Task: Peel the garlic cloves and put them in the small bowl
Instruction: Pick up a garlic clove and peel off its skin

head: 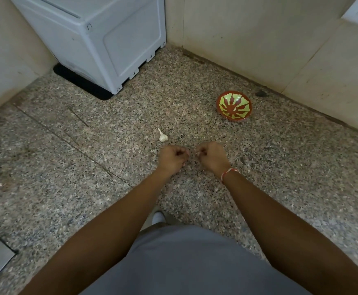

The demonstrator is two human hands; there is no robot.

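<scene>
Speckled counter (pixel 195 81), garlic bulb (pixel 162 136), small bowl (pixel 234 105), both hands curled

Head cam only, looking steeply down at a speckled stone countertop (pixel 131 116)

It sits up at the person's head and faces forward into the counter's far corner, where the two walls meet. Wide lens, so the edges bend. Both forearms reach in from the bottom edge and the near counter fills most of the shot, pretty close up.
</scene>
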